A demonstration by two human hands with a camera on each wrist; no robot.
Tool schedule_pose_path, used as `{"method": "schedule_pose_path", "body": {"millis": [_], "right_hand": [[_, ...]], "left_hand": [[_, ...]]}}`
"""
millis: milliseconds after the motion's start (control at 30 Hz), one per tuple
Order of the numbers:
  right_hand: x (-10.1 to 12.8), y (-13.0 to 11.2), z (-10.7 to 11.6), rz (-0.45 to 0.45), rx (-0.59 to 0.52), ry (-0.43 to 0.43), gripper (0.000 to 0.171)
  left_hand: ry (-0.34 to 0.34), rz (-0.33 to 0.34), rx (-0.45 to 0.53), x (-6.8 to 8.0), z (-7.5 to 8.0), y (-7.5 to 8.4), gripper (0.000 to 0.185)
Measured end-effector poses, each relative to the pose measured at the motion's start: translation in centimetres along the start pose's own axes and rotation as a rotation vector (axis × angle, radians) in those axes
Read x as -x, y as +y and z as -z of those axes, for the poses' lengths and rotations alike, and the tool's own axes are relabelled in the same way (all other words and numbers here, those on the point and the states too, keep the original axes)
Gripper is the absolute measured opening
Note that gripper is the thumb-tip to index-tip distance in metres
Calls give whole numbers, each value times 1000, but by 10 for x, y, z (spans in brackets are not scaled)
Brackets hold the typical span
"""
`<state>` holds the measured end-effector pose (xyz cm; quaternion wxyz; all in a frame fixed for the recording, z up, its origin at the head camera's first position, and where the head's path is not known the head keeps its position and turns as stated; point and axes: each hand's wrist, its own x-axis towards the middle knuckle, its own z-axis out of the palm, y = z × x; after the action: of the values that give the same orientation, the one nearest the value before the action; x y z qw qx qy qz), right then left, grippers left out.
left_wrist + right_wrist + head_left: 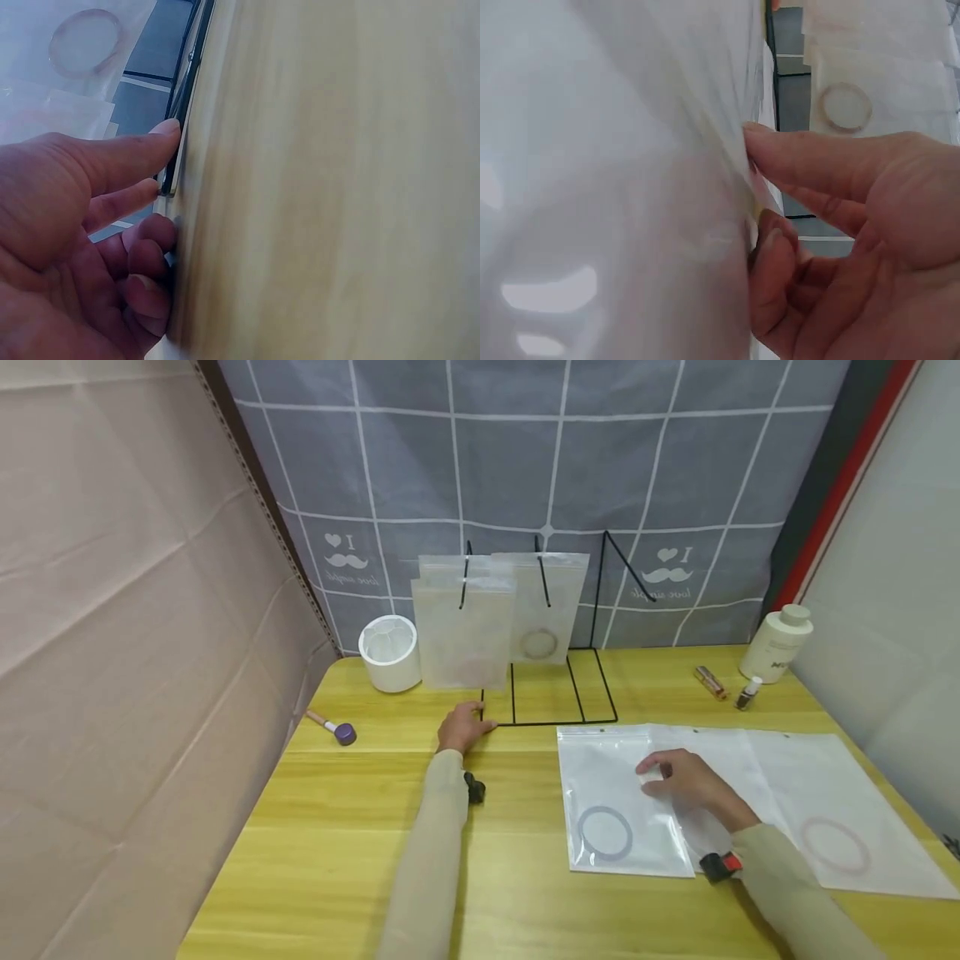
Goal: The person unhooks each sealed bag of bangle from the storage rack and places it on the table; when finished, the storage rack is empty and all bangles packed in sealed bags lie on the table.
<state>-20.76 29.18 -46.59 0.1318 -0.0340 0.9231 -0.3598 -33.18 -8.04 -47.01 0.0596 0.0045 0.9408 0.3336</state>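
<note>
My left hand (462, 728) is at the front left corner of a black wire display rack (558, 723), thumb and index finger gripping its base wire. In the left wrist view the thumb (161, 139) lies against that wire. Frosted zip bags (465, 635) hang from the rack's hooks; a ring shape shows in one bag (539, 610). My right hand (693, 781) rests with bent, parted fingers on a flat clear-fronted zip bag (607, 760), which contains a grey ring (604, 833). The right wrist view has the thumb (795, 154) at the plastic.
More white bags (817, 793), one with a pinkish ring, lie overlapping to the right. A white round pot (390, 656) and a purple-headed brush (343, 732) sit at left. A cream bottle (776, 643), a lipstick-like tube (711, 682) and a small dropper bottle (748, 693) are at the back right.
</note>
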Motion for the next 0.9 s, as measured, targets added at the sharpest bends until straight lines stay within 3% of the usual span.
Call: {"method": "schedule_pose_path", "body": {"millis": [133,467,667,800,900], "right_hand": [[0,3,-1,-41,2,-12,29],[-1,10,2,57,-35,-21,31],[-12,6,9,19,-61,-56,32],[-27,-14,24,34,-4,-7,39],[-45,-30,39,98,-19,86,40]], "left_hand": [[-2,-3,-3,-2,-2,0,50],[-5,-9,7,-2,-3,-3,52],[13,-6,-6,0,1,-4,51],[7,-2,6,0,2,-6,51],[-5,-14,19,0,0,-5,51]]}}
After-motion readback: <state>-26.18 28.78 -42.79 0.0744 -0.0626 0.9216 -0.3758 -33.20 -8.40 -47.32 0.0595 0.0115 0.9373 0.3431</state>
